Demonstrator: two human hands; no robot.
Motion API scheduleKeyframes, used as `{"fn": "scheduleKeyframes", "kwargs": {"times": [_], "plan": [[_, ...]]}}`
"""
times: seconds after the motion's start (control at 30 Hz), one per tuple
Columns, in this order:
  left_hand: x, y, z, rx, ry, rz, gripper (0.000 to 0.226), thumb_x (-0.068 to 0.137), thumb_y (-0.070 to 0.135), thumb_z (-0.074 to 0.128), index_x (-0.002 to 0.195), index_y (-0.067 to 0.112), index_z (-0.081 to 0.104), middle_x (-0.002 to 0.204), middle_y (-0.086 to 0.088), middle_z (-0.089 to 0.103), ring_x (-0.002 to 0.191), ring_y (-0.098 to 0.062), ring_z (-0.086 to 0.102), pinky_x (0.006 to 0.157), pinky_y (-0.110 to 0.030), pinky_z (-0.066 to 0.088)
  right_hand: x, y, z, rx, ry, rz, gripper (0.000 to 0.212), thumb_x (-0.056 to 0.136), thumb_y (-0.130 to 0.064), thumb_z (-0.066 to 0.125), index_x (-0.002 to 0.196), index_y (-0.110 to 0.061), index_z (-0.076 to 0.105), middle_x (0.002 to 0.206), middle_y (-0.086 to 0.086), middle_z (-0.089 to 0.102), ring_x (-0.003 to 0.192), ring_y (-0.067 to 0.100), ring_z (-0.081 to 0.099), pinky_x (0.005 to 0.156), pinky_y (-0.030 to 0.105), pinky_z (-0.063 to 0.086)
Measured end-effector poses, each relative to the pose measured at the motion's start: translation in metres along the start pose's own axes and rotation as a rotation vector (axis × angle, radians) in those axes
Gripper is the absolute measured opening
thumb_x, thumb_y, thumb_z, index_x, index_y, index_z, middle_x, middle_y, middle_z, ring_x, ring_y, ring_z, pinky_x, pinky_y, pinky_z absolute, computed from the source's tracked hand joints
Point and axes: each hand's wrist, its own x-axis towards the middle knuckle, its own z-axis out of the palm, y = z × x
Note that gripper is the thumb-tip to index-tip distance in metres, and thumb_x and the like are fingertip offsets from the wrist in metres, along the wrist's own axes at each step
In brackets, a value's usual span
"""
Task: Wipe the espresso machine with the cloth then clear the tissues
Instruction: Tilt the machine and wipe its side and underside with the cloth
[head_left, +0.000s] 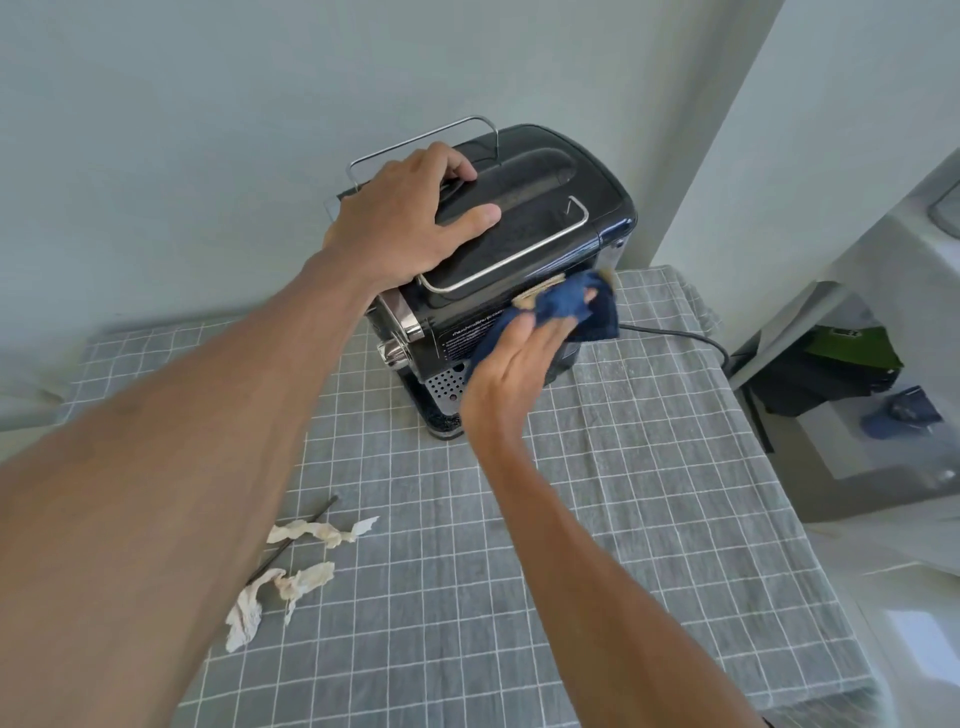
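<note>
A black espresso machine (540, 208) with chrome rails stands at the back of the table. My left hand (410, 218) lies flat on its top, fingers spread over the lid. My right hand (514, 374) presses a dark blue cloth (576, 306) against the machine's right side, fingers straight; the cloth covers part of that side. Two crumpled white tissues (322, 532) (270, 597) lie on the table at the front left, well away from both hands.
A grey checked tablecloth (649, 493) covers the table. A thin dark stick (291, 540) lies among the tissues. The machine's black cord (675, 335) runs off the right edge. Shelving with dark items (831, 374) stands to the right; walls stand close behind.
</note>
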Motion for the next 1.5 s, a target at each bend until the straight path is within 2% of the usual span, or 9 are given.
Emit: {"fn": "scheduleKeyframes", "kwargs": {"times": [0.2, 0.33, 0.47, 0.57, 0.73, 0.87, 0.93, 1.33, 1.5], "plan": [[0.002, -0.003, 0.000, 0.002, -0.015, -0.004, 0.054, 0.084, 0.085, 0.048, 0.122, 0.046, 0.049, 0.118, 0.029, 0.047, 0.105, -0.001, 0.044, 0.080, -0.037, 0.033, -0.053, -0.014, 0.029, -0.083, -0.089, -0.239, 0.042, 0.113, -0.036, 0.021, 0.137, -0.005, 0.033, 0.176, 0.005, -0.007, 0.161, 0.044, 0.003, 0.128, 0.063, 0.009], [0.003, -0.006, -0.001, -0.007, -0.033, 0.000, 0.056, 0.085, 0.086, 0.047, 0.125, 0.047, 0.048, 0.124, 0.027, 0.052, 0.105, -0.001, 0.046, 0.080, -0.035, 0.034, -0.089, 0.010, 0.028, -0.183, -0.214, -0.376, 0.054, 0.114, -0.030, 0.019, 0.165, -0.017, 0.011, 0.175, 0.008, -0.012, 0.162, 0.041, -0.001, 0.127, 0.063, 0.016], [0.004, -0.005, -0.001, -0.012, -0.027, -0.004, 0.056, 0.084, 0.086, 0.048, 0.124, 0.047, 0.049, 0.126, 0.026, 0.054, 0.105, -0.001, 0.046, 0.082, -0.036, 0.033, -0.035, 0.013, 0.009, 0.003, -0.036, -0.092, 0.041, 0.110, -0.029, 0.026, 0.146, -0.009, 0.032, 0.167, 0.028, 0.022, 0.156, 0.039, 0.025, 0.125, 0.056, 0.026], [0.004, -0.003, -0.001, -0.017, -0.019, -0.003, 0.059, 0.083, 0.086, 0.048, 0.125, 0.045, 0.050, 0.129, 0.023, 0.056, 0.106, -0.001, 0.047, 0.082, -0.035, 0.034, 0.003, 0.001, 0.006, 0.074, 0.084, 0.095, 0.064, 0.110, -0.036, 0.022, 0.165, -0.007, 0.011, 0.175, 0.012, 0.008, 0.163, 0.018, 0.005, 0.132, 0.048, 0.011], [0.004, -0.004, 0.000, -0.019, -0.017, 0.002, 0.059, 0.083, 0.086, 0.049, 0.125, 0.044, 0.051, 0.129, 0.023, 0.057, 0.106, 0.000, 0.047, 0.081, -0.034, 0.034, -0.019, 0.018, 0.006, -0.079, -0.111, -0.275, 0.049, 0.111, -0.026, 0.027, 0.151, 0.001, 0.031, 0.173, 0.016, 0.013, 0.158, 0.040, 0.018, 0.129, 0.054, 0.018], [0.003, -0.003, -0.001, -0.009, -0.020, 0.006, 0.060, 0.084, 0.087, 0.047, 0.125, 0.044, 0.050, 0.128, 0.024, 0.057, 0.105, 0.000, 0.048, 0.081, -0.035, 0.034, -0.002, 0.048, -0.012, 0.056, 0.009, 0.288, 0.055, 0.115, -0.034, 0.022, 0.162, -0.006, 0.018, 0.170, 0.012, 0.024, 0.155, 0.021, 0.030, 0.128, 0.025, 0.018], [0.003, -0.003, -0.002, -0.005, -0.021, 0.006, 0.060, 0.084, 0.087, 0.047, 0.126, 0.044, 0.050, 0.127, 0.024, 0.057, 0.105, -0.001, 0.049, 0.080, -0.034, 0.034, 0.007, 0.049, -0.014, 0.101, 0.058, 0.525, 0.061, 0.115, -0.041, 0.020, 0.168, -0.014, 0.006, 0.173, 0.010, 0.021, 0.160, 0.026, 0.023, 0.131, 0.038, 0.017], [0.004, -0.005, -0.001, -0.007, -0.028, 0.006, 0.058, 0.084, 0.087, 0.047, 0.125, 0.046, 0.049, 0.130, 0.025, 0.056, 0.107, 0.001, 0.047, 0.081, -0.035, 0.034, -0.062, 0.030, 0.007, -0.278, -0.281, -0.677, 0.058, 0.115, -0.033, 0.021, 0.167, -0.018, 0.001, 0.176, 0.001, -0.010, 0.161, 0.042, -0.004, 0.130, 0.057, 0.009], [0.003, -0.005, -0.001, 0.002, -0.040, 0.015, 0.059, 0.085, 0.086, 0.047, 0.127, 0.045, 0.048, 0.133, 0.020, 0.057, 0.113, -0.007, 0.052, 0.082, -0.037, 0.035, -0.025, 0.057, -0.010, -0.143, -0.181, -0.058, 0.055, 0.112, -0.040, 0.020, 0.139, 0.002, 0.043, 0.167, 0.023, 0.021, 0.150, 0.047, 0.031, 0.119, 0.060, 0.034]]}}
